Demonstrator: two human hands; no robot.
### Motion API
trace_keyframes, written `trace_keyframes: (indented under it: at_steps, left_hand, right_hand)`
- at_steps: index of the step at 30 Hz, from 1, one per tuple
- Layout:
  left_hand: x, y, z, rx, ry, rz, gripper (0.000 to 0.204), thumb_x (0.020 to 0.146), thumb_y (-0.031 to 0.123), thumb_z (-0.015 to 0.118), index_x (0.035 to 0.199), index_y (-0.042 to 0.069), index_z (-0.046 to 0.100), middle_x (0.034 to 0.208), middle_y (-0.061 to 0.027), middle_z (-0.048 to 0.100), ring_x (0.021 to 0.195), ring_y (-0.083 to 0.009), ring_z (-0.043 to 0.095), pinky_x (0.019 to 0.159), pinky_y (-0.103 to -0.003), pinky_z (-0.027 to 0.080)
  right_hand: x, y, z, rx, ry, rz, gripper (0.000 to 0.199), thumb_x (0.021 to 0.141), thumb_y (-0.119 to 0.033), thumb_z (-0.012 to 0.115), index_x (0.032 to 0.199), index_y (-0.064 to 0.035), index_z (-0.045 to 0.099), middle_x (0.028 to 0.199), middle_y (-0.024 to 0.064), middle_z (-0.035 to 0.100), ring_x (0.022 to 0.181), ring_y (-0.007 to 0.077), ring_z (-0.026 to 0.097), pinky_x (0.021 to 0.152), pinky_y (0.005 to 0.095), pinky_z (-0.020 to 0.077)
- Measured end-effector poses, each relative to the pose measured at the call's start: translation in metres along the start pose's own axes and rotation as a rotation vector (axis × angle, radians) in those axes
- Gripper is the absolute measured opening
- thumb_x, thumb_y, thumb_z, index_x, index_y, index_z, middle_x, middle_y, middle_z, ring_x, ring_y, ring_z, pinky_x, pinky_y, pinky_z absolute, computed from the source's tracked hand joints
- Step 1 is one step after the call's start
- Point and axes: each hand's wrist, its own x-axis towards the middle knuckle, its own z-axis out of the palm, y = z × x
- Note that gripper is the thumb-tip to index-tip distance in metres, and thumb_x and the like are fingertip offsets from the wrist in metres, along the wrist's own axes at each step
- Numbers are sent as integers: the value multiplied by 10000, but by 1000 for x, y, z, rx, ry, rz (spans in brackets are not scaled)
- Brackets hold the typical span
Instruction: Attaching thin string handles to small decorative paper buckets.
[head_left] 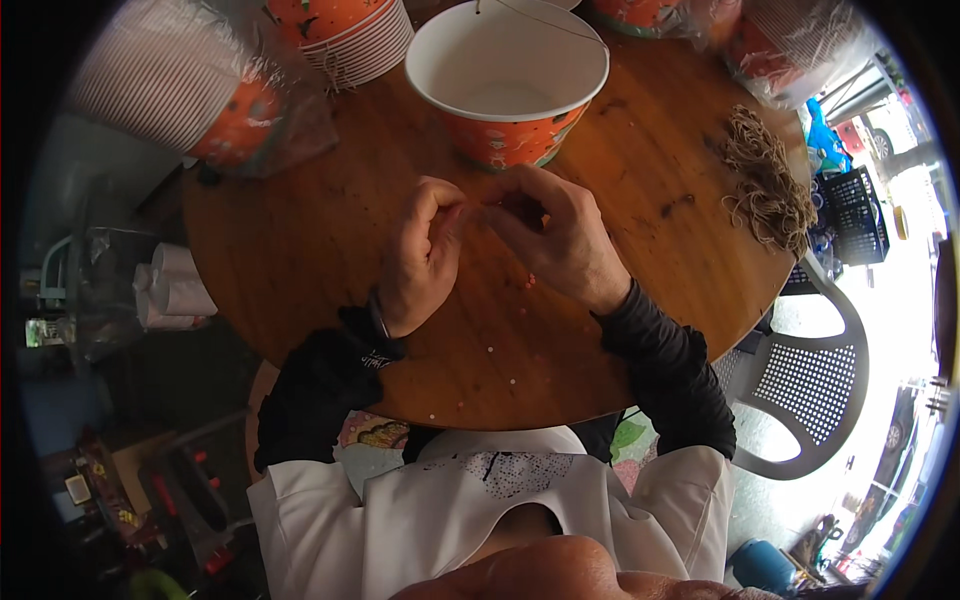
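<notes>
Head view: both my hands are over the wooden table (320,230), fingertips almost meeting in front of me. Thumb and forefinger of my left hand (422,255) are closed in a pinch, and my right hand (562,235) is curled with its fingertips drawn together; whether a thin thing is caught between them I cannot tell.

The round paper bucket (515,140) lies straight beyond them, on the far side from my body. It stands upright, mouth up, so its long axis rises from the tabletop. My right hand is the nearer, its knuckles just short of the bucket's base; I cannot tell if they touch. My left hand sits lower and off to the left.

Inside, the bucket shows white lining down to its floor, and a thin cord (553,23) crosses the far part of its mouth. Beyond to the left are a nested stack of matching buckets (345,45) and, nearer the edge, a plastic-wrapped stack (235,130); another wrapped stack (785,55) lies at the far right. Below that one, a tangled heap of twine (765,185) rests near the table's right edge. Past it is a dark lattice basket (858,215), its contents too unclear to name.
</notes>
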Motion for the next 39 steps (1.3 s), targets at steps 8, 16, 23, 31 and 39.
trace_keyframes:
  at_steps: [8,16,23,31,39]
  left_hand:
    - [-1,-2,10,-122,30,-64,117,886,-51,578,985,0,541,933,-97,547,866,-200,563,788,-289,458]
    - [10,-4,15,186,42,150,96,877,-22,603,964,3,570,948,-120,568,873,-259,576,784,-343,471]
    - [40,2,11,496,242,470,328,856,90,676,1165,26,586,1115,-125,617,1057,-295,574,921,-407,438]
    - [83,17,12,780,-42,497,279,837,158,697,1107,100,658,984,-13,684,938,-193,621,921,-362,391]
    - [96,31,17,622,-165,385,139,851,111,662,983,72,685,716,-35,596,668,-231,586,685,-337,412]
  right_hand:
    - [1,2,-12,-121,-2,-121,125,827,-56,678,930,-16,620,787,82,604,678,180,591,614,292,489]
    - [-2,9,-22,-214,14,-203,98,844,-79,653,902,-14,609,799,126,608,708,292,615,615,356,501]
    - [0,18,-29,-539,-1,-402,84,830,-94,655,850,-50,587,771,81,580,789,253,603,839,414,479]
    - [-5,13,-34,-561,-23,-554,119,772,-77,687,850,-73,597,766,36,565,777,219,587,1103,491,326]
    - [1,23,-31,-521,10,-605,131,756,-48,680,868,-69,616,756,29,568,734,211,592,1117,497,317]
